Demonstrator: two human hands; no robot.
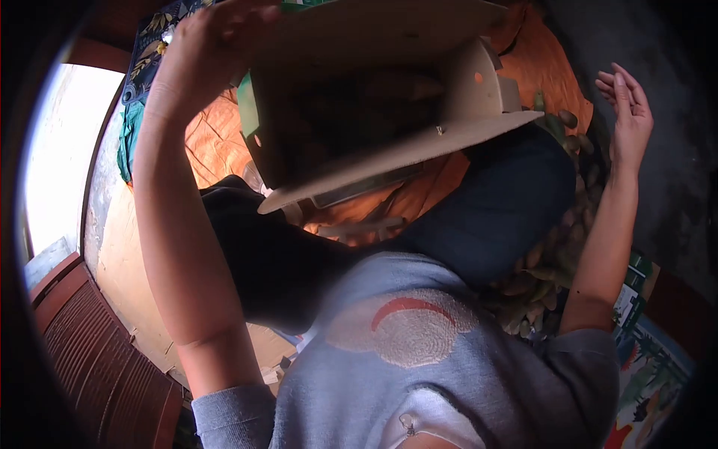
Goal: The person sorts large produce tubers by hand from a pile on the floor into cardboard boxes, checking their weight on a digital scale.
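A cardboard box (pixel 404 157) tilts with its mouth toward me, flaps spread, above my crossed legs. Its inside is dark, and what lies there is hard to make out. My left hand (pixel 217 30) is raised at the far left end of the upper flap. Its fingers are dark and smeared, so I cannot see whether they grip the cardboard. My right hand (pixel 630 123) is held up at the right, away from the box, with nothing in it and its fingers loosely stretched and apart.
Oblong greenish-brown produce (pixel 542 280) is piled beside my right leg. Orange sheeting (pixel 217 138) spreads under and behind the box. Printed cartons (pixel 651 367) stand at the lower right. A reddish-brown slatted panel (pixel 97 352) and flat cardboard (pixel 123 277) lie at the left.
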